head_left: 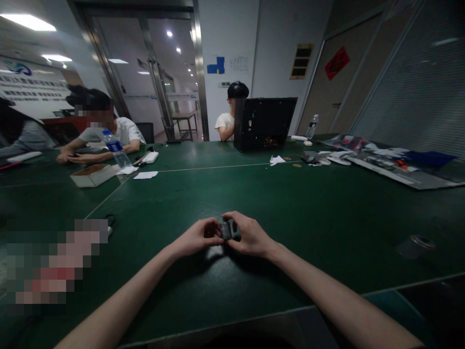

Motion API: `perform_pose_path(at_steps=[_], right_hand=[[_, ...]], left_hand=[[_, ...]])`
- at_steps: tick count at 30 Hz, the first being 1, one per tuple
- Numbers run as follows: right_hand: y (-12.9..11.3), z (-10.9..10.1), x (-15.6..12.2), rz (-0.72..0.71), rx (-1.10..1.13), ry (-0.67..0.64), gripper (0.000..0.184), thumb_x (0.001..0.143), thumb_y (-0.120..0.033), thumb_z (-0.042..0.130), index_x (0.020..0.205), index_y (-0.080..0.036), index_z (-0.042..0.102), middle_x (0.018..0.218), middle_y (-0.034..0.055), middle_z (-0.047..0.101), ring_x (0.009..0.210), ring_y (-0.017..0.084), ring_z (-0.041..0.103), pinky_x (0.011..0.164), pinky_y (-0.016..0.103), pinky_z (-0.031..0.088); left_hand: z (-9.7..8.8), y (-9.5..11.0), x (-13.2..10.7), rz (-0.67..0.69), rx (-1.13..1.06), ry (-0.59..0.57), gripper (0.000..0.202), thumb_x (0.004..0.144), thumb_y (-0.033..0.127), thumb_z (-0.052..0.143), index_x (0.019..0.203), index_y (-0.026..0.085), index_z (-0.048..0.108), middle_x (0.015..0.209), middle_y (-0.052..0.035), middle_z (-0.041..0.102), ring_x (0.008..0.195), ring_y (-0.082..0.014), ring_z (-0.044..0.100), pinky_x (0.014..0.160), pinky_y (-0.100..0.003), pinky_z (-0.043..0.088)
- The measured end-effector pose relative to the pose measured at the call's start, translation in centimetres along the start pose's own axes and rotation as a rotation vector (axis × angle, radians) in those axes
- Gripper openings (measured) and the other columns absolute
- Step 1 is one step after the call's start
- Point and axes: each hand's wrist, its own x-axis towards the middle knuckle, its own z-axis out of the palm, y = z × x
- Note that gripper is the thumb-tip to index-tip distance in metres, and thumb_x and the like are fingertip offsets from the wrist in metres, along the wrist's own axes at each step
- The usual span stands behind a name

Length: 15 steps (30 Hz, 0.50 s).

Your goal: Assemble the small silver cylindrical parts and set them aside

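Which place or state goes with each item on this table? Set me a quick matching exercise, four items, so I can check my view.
Items:
1. Small metal part
2. Water bottle with a blue label
3. White cardboard box
4. Black case

Places and states:
A. Upright, in front of the far co-worker
B. Pinched between the left hand and right hand
C. Standing beside the forearm of the co-worker on the left
D. Lying left of a white paper sheet

Pairs: 1-B, 2-C, 3-D, 4-A

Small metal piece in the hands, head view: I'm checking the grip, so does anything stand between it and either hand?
Nothing visible does. The left hand and the right hand both touch the small metal piece directly, one from each side.
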Motion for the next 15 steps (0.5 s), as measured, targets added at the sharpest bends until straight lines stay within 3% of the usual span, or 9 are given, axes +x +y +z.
perform_pose_path(at_steps=[8,15], right_hand=[[0.40,0.41,-0.02,-0.007,-0.002,0.000,0.052,0.072,-0.024,0.064,0.120,-0.017,0.046,0.112,0.0087,0.060,0.091,0.019,0.060,0.078,0.031,0.048],[0.12,0.18,-0.01,-0.018,0.008,-0.011,0.052,0.072,-0.025,0.065,0.119,-0.017,0.046,0.109,0.0088,0.059,0.085,0.017,0.058,0.074,0.029,0.048]], left_hand=[[-0.10,-0.17,-0.11,0.007,0.035,0.000,0.026,0.077,0.022,0.066,0.100,0.014,0.055,0.093,-0.0035,0.060,0.084,-0.0164,0.058,0.079,-0.031,0.046],[0.00,-0.69,0.06,0.037,0.052,0.005,0.026,0.077,0.023,0.065,0.100,0.013,0.055,0.094,-0.0047,0.060,0.086,-0.0178,0.058,0.080,-0.032,0.045]])
